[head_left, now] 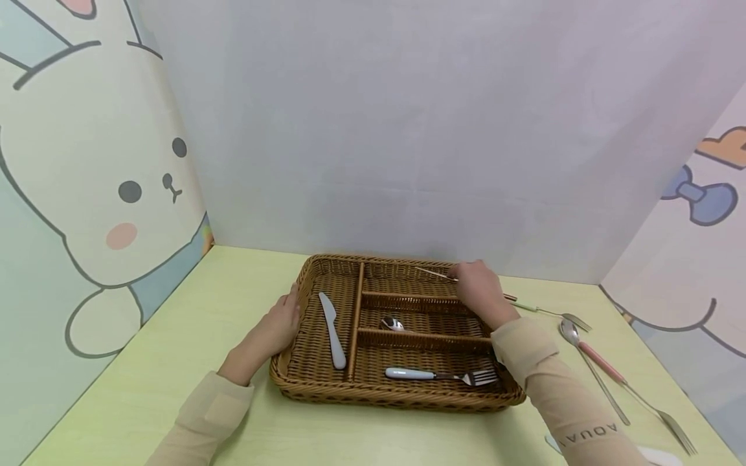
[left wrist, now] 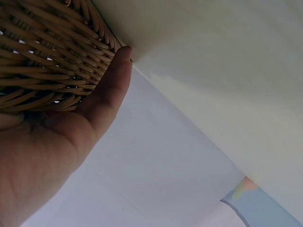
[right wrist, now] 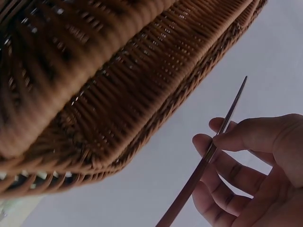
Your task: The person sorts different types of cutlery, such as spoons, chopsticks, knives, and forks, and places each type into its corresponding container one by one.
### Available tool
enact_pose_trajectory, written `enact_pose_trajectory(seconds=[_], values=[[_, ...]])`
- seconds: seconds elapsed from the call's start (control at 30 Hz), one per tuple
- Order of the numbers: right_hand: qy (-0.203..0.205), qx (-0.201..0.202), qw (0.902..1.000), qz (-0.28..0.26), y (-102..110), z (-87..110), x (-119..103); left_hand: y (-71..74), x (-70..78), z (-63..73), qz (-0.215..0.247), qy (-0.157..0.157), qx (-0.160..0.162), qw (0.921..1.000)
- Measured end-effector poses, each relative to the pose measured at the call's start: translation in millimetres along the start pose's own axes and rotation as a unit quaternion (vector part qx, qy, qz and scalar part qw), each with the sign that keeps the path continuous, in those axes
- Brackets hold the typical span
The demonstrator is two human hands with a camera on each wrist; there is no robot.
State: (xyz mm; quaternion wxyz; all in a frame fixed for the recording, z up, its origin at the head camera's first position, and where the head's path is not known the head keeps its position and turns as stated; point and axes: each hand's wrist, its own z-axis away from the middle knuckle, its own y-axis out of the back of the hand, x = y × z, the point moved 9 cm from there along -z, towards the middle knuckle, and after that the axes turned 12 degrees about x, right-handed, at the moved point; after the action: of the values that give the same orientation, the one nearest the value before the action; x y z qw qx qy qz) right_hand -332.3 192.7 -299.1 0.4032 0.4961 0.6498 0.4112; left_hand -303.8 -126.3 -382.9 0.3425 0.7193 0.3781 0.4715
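A brown wicker cutlery basket (head_left: 396,402) with several compartments stands on the table. My left hand (head_left: 281,327) rests against its left outer side, a finger stretched along the wicker in the left wrist view. Between right thumb and fingertips, my right hand (head_left: 480,291) pinches a slim brown chopstick (right wrist: 184,191) with a shiny tapered tip, over the basket's back compartment; whether a second lies against it I cannot tell. In the left compartment lies a pale-handled knife (head_left: 333,330). A spoon (head_left: 392,323) is in the middle compartment, partly hidden, and a light-blue-handled fork (head_left: 410,374) in the front one.
Right of the basket lie a green-handled fork (head_left: 577,321), a metal spoon (head_left: 569,331) and a pink-handled fork (head_left: 603,362). Further pale cutlery (head_left: 661,455) is partly covered by the right sleeve. A pale wall (head_left: 408,129) rises close behind the basket.
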Motion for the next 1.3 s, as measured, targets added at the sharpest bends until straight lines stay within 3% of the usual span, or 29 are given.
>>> enact_pose_trajectory(seconds=[0.33, 0.8, 1.03, 1.3], values=[[0.054, 0.019, 0.9978, 0.033, -22.0, -6.4, -29.5, 1.1, 1.2, 1.0, 0.002, -0.004, 0.003, 1.0], [0.039, -0.015, 0.9989, -0.022, -58.9, -11.6, -37.0, -2.4, -2.2, 0.9, 0.002, 0.0, 0.002, 1.0], [0.026, -0.043, 0.9974, -0.052, -68.3, -13.4, -32.3, -2.5, -2.0, 0.8, 0.001, -0.002, 0.005, 1.0], [-0.009, -0.129, 0.987, -0.095, -83.0, -12.2, -24.9, -1.7, -1.4, 0.6, -0.001, -0.002, 0.005, 1.0]])
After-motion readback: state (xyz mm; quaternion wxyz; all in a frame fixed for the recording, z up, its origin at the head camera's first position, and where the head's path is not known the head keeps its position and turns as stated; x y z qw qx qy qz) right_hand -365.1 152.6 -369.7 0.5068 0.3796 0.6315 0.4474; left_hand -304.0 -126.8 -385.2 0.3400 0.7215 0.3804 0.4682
